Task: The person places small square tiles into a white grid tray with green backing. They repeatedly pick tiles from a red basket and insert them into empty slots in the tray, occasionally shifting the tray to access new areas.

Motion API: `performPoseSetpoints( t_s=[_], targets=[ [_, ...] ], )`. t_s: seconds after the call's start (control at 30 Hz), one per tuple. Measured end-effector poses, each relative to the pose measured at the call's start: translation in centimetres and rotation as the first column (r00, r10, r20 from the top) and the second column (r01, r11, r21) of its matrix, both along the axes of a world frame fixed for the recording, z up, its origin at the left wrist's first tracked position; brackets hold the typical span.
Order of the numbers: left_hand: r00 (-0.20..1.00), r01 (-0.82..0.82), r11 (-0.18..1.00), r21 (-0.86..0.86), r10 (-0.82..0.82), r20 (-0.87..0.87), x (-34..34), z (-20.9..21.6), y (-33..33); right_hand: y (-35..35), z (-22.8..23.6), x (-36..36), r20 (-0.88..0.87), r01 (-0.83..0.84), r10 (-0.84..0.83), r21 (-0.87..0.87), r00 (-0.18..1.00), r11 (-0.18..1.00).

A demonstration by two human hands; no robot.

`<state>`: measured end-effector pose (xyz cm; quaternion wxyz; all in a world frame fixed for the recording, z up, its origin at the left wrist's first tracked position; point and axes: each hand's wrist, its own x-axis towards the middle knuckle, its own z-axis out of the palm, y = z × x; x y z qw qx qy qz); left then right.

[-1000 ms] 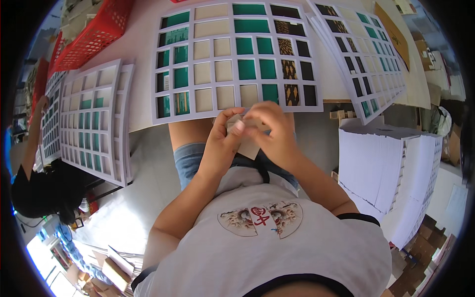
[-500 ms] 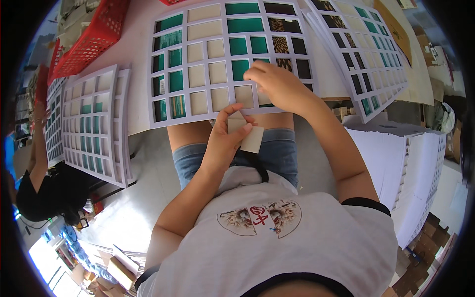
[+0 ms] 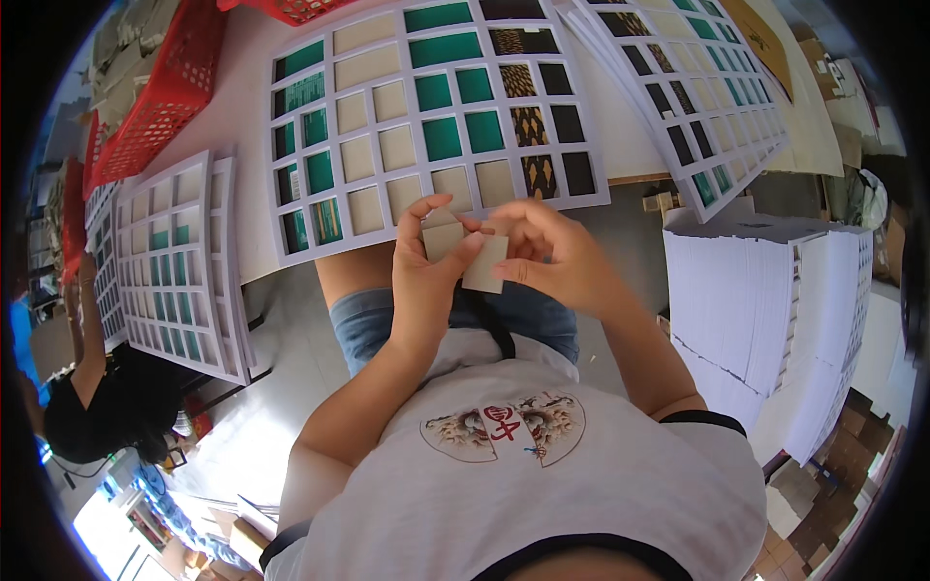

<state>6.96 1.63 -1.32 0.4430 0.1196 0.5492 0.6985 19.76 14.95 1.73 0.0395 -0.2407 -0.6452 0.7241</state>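
Small beige cardboard pieces (image 3: 484, 266) lie in my left hand (image 3: 423, 266), pinched under its thumb above my lap. My right hand (image 3: 560, 254) has its thumb and fingertips at the right edge of the front piece; its other fingers are curled. Just beyond both hands, a white grid frame (image 3: 329, 249) rests on the table's near edge. Beige, green, black and gold-patterned pieces show in its openings. Beige fills the two near openings above my hands.
More grid frames (image 3: 699, 198) lie overlapping at the right, and others (image 3: 225, 276) lean at the left. Red baskets (image 3: 165, 121) stand at the far left. White stacked sheets (image 3: 722, 300) rise beside my right arm. A person in black (image 3: 107, 412) is at the left.
My right hand has come back from the frame's near openings to the cardboard pieces in my left hand. An opening it partly covered now shows beige. The whole view has shifted slightly.
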Motion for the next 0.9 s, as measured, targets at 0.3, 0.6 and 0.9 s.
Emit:
performPoseSetpoints(
  t_s=[0.3,0.6,0.9],
  targets=[
    [0.991,0.133,0.988,0.072,-0.134,0.013,0.1,1.3,6.0,10.7,-4.7,2.3,-0.153,0.444,-0.418,0.272,0.896,0.853],
    [0.904,0.073,0.990,-0.124,-0.118,-0.410,0.0,-1.3,7.8,11.3,-5.5,2.5,-0.028,0.258,-0.290,0.542,0.957,0.799],
    [0.901,0.020,0.992,-0.123,-0.071,-0.429,1.4,-1.5,9.3,7.9,-3.6,3.8,-0.106,0.112,-0.048,0.981,0.993,0.158]
  ],
)
